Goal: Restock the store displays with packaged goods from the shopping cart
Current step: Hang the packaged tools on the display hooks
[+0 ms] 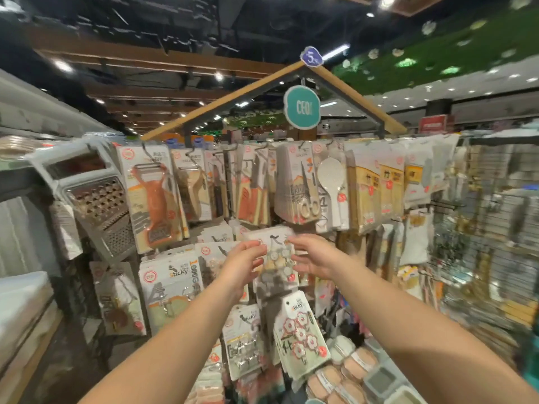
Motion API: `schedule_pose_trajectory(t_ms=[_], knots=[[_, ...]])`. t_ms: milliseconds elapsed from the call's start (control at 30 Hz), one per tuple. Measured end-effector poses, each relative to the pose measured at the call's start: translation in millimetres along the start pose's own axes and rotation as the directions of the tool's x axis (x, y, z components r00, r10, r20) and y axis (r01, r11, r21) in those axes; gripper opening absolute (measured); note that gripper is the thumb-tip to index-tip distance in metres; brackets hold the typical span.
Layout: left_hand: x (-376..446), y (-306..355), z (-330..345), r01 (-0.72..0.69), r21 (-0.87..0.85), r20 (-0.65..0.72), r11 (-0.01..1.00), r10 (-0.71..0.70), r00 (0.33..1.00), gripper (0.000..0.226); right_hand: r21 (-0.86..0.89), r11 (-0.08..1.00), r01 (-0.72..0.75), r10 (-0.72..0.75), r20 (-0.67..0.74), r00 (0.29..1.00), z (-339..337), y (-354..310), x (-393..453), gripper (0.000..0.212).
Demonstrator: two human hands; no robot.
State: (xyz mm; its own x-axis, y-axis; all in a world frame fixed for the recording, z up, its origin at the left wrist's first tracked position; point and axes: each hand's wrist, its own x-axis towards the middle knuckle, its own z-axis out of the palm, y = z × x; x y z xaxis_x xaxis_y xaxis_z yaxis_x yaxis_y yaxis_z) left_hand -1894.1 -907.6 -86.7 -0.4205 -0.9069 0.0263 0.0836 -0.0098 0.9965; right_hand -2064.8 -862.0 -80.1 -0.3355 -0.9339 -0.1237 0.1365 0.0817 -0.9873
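A person is reaching both bare arms toward a crowded peg display under a wooden gable frame (pixel 233 97) in a store. At far left, a metal box grater (pixel 100 212) is hanging tilted, and beside it a carded orange peeler (pixel 153 196) is dangling from a hook. Lower down, a pack printed "sticky" (pixel 170 287) is hanging on the rack. The left hand (pixel 243 265) is pinching the left edge of a carded pack of small round hooks (pixel 277 258), its thumb and fingertips curled onto the card. That pack is being held upright in front of the second row of the display, between the two hands, just below a thick stack of carded scissors (pixel 297 188). The right hand (pixel 310 258) is touching the pack's right edge, its fingers loosely spread; whether they are actually gripping the card cannot be told through the blur. Below the hands, a card of flower-shaped hooks (pixel 302 335) is hanging tilted. To the right of the scissors, a white rice paddle (pixel 331 176) is hanging, and yellow-labelled packs (pixel 390 182) are lining the top rail. A round teal sign (pixel 302 107) reading "CEO" is hanging under the gable's peak.
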Motion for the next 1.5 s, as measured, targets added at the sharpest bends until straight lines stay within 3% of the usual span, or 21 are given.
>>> schedule_pose_trajectory(t_ms=[133, 333, 433, 533, 633, 800, 867, 933, 1033, 1100, 1200, 1267, 1367, 1500], knots=[[-22, -34, 27, 0.013, 0.024, 0.135, 1.000, -0.016, 0.991, 0.010, 0.041, 0.999, -0.021, 0.024, -0.072, 0.997, -27, 58, -49, 0.003], [-81, -141, 78, 0.071, 0.126, 0.337, 0.989, -0.110, 0.935, 0.015, 0.161, 0.976, -0.148, 0.196, -0.341, 0.919, -74, 183, -158, 0.008], [-132, -200, 115, 0.150, 0.255, 0.499, 0.955, -0.263, 0.826, 0.006, 0.236, 0.946, -0.223, 0.314, -0.488, 0.815, -102, 247, -227, 0.008], [-184, -257, 149, 0.090, 0.392, 0.633, 0.915, -0.340, 0.695, 0.021, 0.371, 0.906, -0.204, 0.398, -0.581, 0.710, -127, 300, -296, 0.022], [-239, -307, 174, 0.193, 0.476, 0.673, 0.858, -0.497, 0.548, 0.005, 0.437, 0.871, -0.223, 0.482, -0.675, 0.559, -146, 351, -364, 0.024], [-302, -360, 193, 0.256, 0.585, 0.667, 0.770, -0.636, 0.388, 0.027, 0.570, 0.740, -0.357, 0.670, -0.673, 0.313, -152, 416, -449, 0.017], [-316, -376, 191, 0.222, 0.652, 0.634, 0.725, -0.682, 0.363, 0.020, 0.644, 0.672, -0.365, 0.738, -0.623, 0.261, -149, 433, -469, 0.010], [-324, -393, 187, 0.177, 0.708, 0.604, 0.684, -0.716, 0.350, 0.005, 0.694, 0.638, -0.334, 0.770, -0.580, 0.265, -148, 448, -481, 0.009], [-328, -406, 177, 0.149, 0.788, 0.540, 0.598, -0.787, 0.298, 0.035, 0.679, 0.634, -0.369, 0.772, -0.580, 0.260, -142, 470, -479, 0.012], [-328, -409, 172, 0.154, 0.791, 0.536, 0.592, -0.792, 0.292, 0.026, 0.626, 0.647, -0.435, 0.751, -0.622, 0.222, -137, 482, -469, 0.016], [-328, -412, 161, 0.167, 0.788, 0.529, 0.593, -0.790, 0.311, 0.008, 0.517, 0.667, -0.536, 0.702, -0.677, 0.221, -124, 497, -452, 0.035], [-323, -415, 161, 0.093, 0.795, 0.542, 0.600, -0.770, 0.336, 0.012, 0.441, 0.649, -0.620, 0.681, -0.700, 0.216, -117, 506, -440, 0.041], [-313, -411, 168, 0.073, 0.783, 0.560, 0.618, -0.752, 0.348, 0.026, 0.407, 0.568, -0.716, 0.678, -0.724, 0.127, -111, 510, -429, 0.032], [-299, -410, 177, 0.105, 0.760, 0.599, 0.641, -0.754, 0.269, 0.029, 0.503, 0.627, -0.596, 0.681, -0.725, 0.105, -109, 516, -432, 0.035]])
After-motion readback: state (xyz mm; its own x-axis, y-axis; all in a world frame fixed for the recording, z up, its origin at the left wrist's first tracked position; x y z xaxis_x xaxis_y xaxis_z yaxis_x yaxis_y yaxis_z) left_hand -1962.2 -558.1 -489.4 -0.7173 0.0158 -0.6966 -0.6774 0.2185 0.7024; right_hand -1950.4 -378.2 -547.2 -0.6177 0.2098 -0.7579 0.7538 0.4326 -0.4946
